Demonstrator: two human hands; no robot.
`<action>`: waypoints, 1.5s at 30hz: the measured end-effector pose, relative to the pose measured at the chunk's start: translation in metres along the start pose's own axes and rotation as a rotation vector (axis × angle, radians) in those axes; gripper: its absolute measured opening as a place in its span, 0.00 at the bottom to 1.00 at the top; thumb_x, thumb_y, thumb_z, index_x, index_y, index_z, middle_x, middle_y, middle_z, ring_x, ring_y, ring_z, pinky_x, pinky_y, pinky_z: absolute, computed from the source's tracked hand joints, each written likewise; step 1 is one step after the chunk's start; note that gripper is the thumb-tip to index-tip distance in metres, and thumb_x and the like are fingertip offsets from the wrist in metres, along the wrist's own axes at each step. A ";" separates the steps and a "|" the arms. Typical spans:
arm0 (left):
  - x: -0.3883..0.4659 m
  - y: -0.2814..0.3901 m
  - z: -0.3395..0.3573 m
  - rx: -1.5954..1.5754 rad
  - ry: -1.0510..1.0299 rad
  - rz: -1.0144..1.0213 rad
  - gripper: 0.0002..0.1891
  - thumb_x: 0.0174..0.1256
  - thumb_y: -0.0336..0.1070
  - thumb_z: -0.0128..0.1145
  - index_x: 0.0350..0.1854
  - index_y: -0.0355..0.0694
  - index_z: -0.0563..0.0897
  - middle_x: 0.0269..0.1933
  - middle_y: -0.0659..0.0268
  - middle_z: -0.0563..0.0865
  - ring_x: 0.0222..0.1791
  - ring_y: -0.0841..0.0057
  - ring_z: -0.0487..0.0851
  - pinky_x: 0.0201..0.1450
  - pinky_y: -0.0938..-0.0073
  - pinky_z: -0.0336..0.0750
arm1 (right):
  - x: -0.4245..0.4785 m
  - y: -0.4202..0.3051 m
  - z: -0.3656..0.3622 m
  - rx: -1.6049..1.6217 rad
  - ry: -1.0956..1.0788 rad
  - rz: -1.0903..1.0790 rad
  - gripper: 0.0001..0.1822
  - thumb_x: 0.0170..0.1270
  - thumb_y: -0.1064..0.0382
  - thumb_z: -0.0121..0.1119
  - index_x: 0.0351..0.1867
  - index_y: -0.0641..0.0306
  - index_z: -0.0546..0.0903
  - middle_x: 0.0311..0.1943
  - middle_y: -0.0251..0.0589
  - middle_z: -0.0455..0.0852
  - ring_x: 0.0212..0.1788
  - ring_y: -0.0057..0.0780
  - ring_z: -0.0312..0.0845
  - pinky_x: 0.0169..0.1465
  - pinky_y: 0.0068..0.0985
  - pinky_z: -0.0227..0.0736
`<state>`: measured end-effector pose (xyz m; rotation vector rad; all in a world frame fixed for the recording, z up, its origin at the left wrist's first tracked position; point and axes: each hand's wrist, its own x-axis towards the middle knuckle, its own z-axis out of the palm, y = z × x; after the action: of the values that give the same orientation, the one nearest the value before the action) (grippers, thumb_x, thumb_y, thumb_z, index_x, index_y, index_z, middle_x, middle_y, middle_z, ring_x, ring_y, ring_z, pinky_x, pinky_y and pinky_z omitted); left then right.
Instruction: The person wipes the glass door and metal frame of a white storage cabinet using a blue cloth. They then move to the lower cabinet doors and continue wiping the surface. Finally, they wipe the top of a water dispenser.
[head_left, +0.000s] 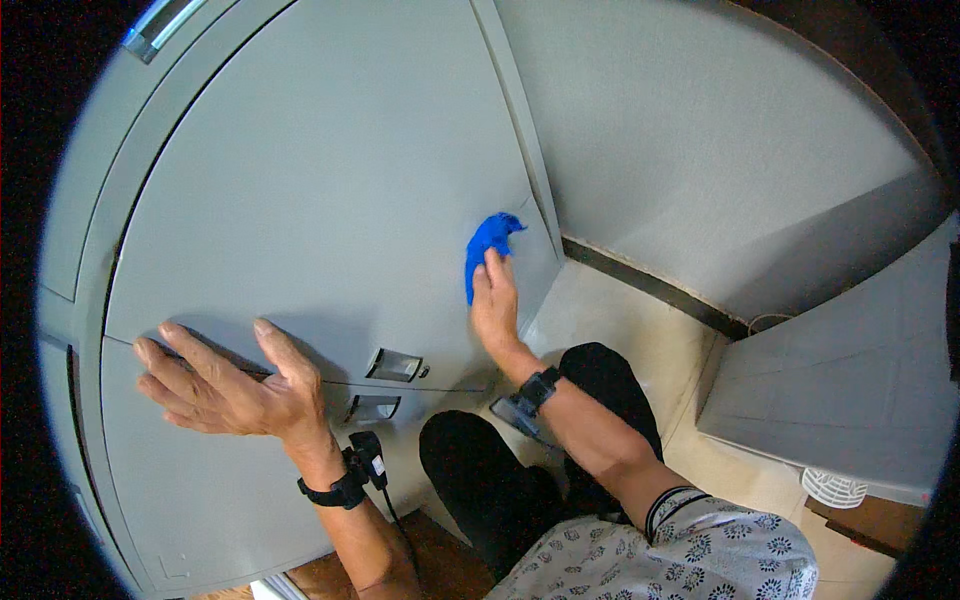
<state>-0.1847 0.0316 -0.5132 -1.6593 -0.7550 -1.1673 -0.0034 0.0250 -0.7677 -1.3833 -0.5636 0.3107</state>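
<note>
My right hand (496, 304) grips a blue cloth (487, 244) and holds it against the light grey cabinet door (322, 187), close to the door's right edge. Spread wide, my left hand (232, 382) is at the lower left, by the seam between this door and the lower door (217, 495); whether its palm touches the surface cannot be told. Between the hands, a recessed handle (395, 365) with a small lock beside it sits on the upper door. A second recessed handle (373, 407) is just below the seam.
A pale wall (697, 150) with a dark baseboard (652, 289) meets the tiled floor at the right. A grey panelled object (832, 375) stands at the far right, near a white plastic basket (834, 487). A black cabled device (369, 457) is at my left wrist.
</note>
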 end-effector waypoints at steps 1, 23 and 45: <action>0.000 0.001 -0.002 0.005 -0.003 -0.013 0.44 0.59 0.44 0.68 0.80 0.40 0.69 0.84 0.52 0.63 0.87 0.56 0.50 0.85 0.48 0.39 | 0.016 0.000 -0.003 -0.051 -0.010 0.036 0.26 0.81 0.63 0.49 0.72 0.82 0.68 0.76 0.66 0.66 0.77 0.53 0.64 0.78 0.35 0.58; 0.008 0.015 -0.006 -0.011 -0.051 -0.148 0.40 0.66 0.45 0.63 0.81 0.41 0.69 0.83 0.53 0.65 0.85 0.48 0.55 0.83 0.41 0.41 | 0.218 -0.241 0.009 -0.001 0.292 -0.980 0.27 0.65 0.78 0.50 0.68 0.76 0.74 0.73 0.81 0.61 0.76 0.77 0.55 0.81 0.55 0.50; 0.008 0.017 -0.002 -0.021 0.002 -0.119 0.40 0.65 0.48 0.63 0.80 0.42 0.71 0.83 0.54 0.66 0.84 0.49 0.56 0.83 0.41 0.42 | 0.121 0.046 -0.025 -0.249 0.184 -0.034 0.29 0.75 0.69 0.53 0.76 0.71 0.68 0.79 0.69 0.59 0.79 0.64 0.58 0.80 0.44 0.56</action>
<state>-0.1679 0.0237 -0.5112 -1.6492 -0.8524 -1.2634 0.1159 0.0759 -0.7917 -1.6209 -0.4831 0.0854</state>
